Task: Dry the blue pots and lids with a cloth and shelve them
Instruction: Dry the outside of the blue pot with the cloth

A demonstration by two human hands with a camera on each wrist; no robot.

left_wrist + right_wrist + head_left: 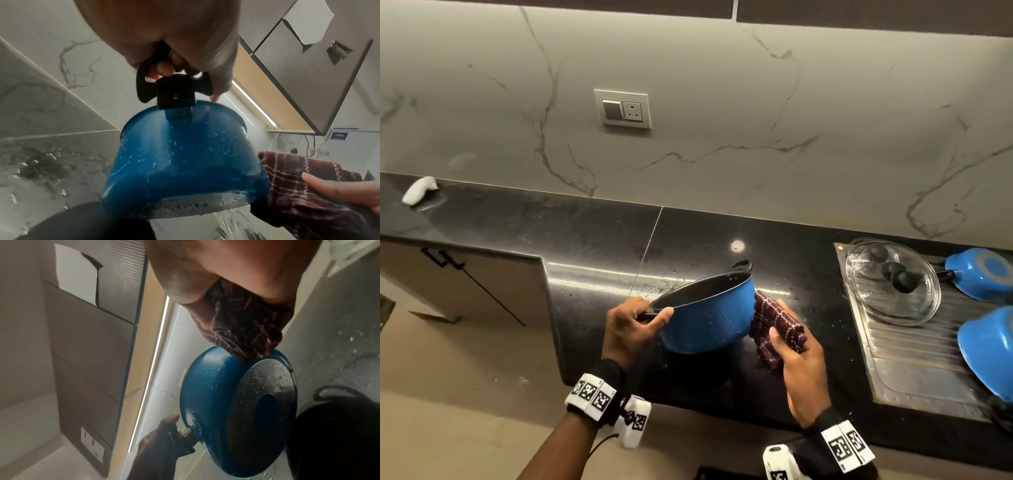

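1. A white lump (419, 189) lies at the far left of the black counter (592, 233), close to the marble wall (722, 102); what it is cannot be told.
2. A cupboard door (465, 277) with a dark handle sits under the counter's left end.
3. A switch plate (622, 109) is set in the wall above the middle of the counter.
4. The left hand (631, 327) grips the near black handle (164, 87) of the pot (707, 317). Fingers curl through the handle's loop, and the thumb lies along the rim.
5. The pot hangs in the air over the counter's front edge, tilted, its dark inside facing up and away. It extends to the right of the left hand. Water drops dot its blue wall and grey base in both wrist views.
6. The pot's far handle (741, 264) points toward the wall.
7. The right hand (799, 363) clutches a folded maroon checked cloth (777, 325), thumb on top. The cloth is pressed against the pot's right side, near the base.
8. A steel drainboard (914, 370) lies at the right of the counter. A glass lid (893, 281) with a black knob rests on its far part.
9. Two more blue pots sit upside down on the drainboard's right edge, one farther (979, 274) and one nearer (989, 349).
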